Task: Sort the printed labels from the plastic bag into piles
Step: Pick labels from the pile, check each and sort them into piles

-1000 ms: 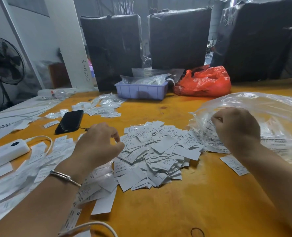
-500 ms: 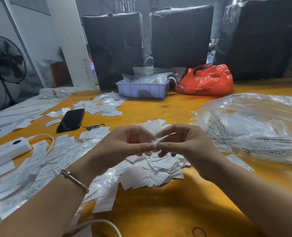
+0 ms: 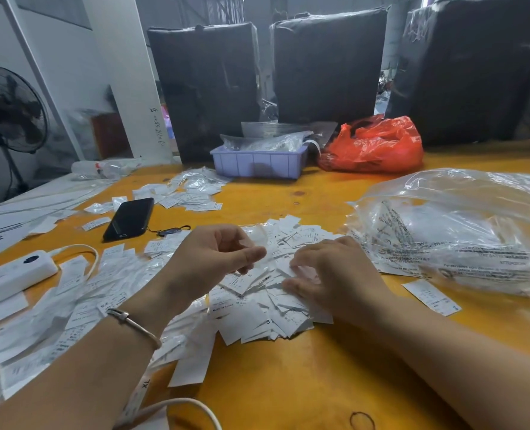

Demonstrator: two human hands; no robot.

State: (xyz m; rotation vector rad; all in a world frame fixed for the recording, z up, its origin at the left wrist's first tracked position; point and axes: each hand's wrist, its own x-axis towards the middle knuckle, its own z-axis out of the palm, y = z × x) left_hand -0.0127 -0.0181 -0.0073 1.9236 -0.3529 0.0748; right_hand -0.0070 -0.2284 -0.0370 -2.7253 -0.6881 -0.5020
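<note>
White labels (image 3: 266,293) lie heaped on the surface (image 3: 304,383) beside the plastic bag (image 3: 462,231); the left hand (image 3: 217,252) pinches one clear, while the right hand (image 3: 328,280) spreads flat, likely steadying the pile.

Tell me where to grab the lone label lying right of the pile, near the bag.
Pinch the label by its near-right short end, the one printed S, coming from the right. It lies flat on the table, apart from the pile, and that end points away from the bag, so fingers have room.
</note>
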